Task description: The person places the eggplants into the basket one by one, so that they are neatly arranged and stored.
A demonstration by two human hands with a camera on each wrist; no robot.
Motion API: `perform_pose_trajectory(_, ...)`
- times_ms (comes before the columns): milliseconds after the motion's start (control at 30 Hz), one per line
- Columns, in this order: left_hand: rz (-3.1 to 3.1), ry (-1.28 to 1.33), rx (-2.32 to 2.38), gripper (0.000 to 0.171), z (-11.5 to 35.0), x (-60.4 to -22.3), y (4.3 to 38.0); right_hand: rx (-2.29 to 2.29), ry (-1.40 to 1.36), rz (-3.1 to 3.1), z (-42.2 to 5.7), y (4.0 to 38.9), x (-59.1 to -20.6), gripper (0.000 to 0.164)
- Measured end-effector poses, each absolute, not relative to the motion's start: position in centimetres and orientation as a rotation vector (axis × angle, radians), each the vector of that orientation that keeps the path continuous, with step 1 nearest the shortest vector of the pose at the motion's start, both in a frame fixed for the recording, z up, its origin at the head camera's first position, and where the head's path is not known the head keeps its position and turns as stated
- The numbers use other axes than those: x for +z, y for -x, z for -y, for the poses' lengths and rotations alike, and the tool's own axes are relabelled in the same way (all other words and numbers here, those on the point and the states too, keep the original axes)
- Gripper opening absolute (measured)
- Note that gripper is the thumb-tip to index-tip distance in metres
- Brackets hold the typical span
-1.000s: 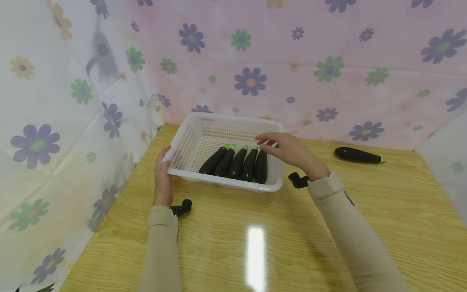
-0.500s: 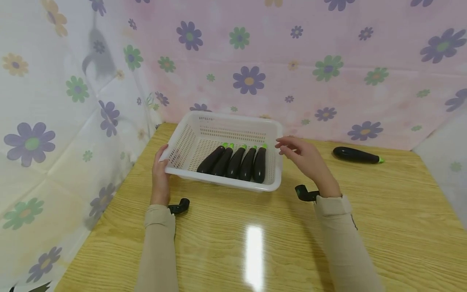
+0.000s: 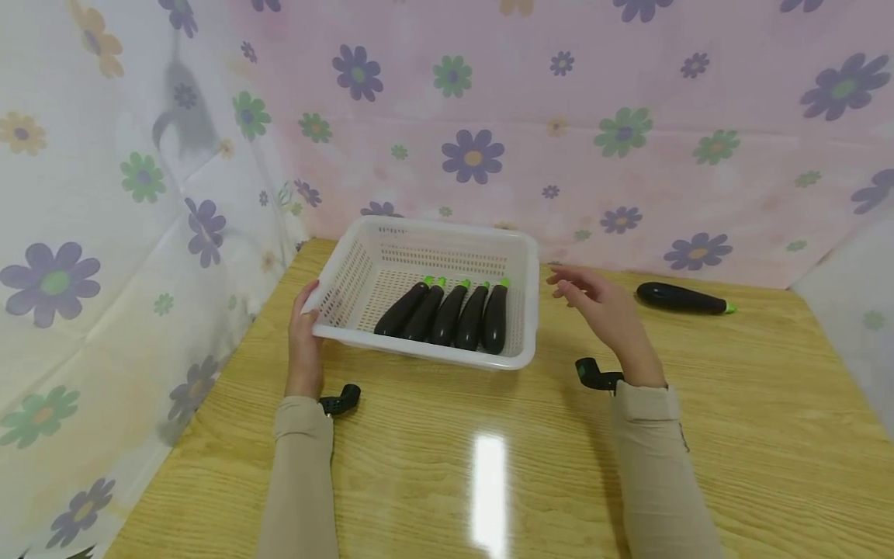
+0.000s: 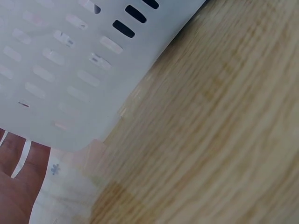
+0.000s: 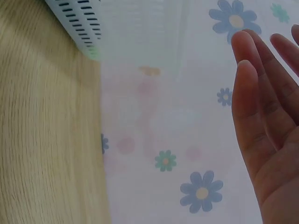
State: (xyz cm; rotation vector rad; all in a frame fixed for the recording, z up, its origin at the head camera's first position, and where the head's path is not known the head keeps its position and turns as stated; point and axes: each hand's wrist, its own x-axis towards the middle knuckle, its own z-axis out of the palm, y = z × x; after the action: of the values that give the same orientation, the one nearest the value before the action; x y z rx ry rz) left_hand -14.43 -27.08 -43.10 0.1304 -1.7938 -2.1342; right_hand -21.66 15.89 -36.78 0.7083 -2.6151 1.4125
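Note:
A white plastic basket (image 3: 419, 349) with slotted walls stands left of the table's middle. Several dark purple eggplants (image 3: 447, 314) lie side by side in it, green stem ends toward the back. My left hand (image 3: 305, 353) grips the basket's left rim, thumb over the edge; in the left wrist view its fingers (image 4: 35, 163) show beside the basket wall (image 4: 107, 109). Just right of the basket, my right hand (image 3: 608, 314) is raised over the table with relaxed fingers and nothing in them. Another eggplant (image 3: 680, 299) lies on the table farther right.
The wood-grain table (image 3: 405, 466) meets a flower-printed cloth (image 3: 531, 101) at the back, and similar cloth hangs along the left side. Black wrist cameras stick out from both wrists, the right one (image 3: 594, 374) near the basket's front right corner.
My right hand has moved from above the basket's right side out to the right, past the rim. The left hand keeps its grip on the rim; the eggplants stay in the same arrangement.

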Motion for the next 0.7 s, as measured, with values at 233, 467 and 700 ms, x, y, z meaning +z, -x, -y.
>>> perform_pose_trajectory(233, 1.778, -0.137, -2.133, 0.044, 27.1, -43.9, 14.8, 1.464, -0.647, 2.547, -18.1, 21.9, -37.0, 0.032)
perform_pose_trajectory(467, 1.818, -0.154, -2.085, 0.042, 27.4, -45.0, 15.4, 1.585, -0.49, 2.474, -19.8, 21.6, -37.2, 0.035)
perform_pose_trajectory(700, 1.781, -0.127, -2.113, 0.044, 27.2, -43.7, 14.9, 1.73, -0.306, 2.474, -21.4, 22.1, -38.4, 0.038)
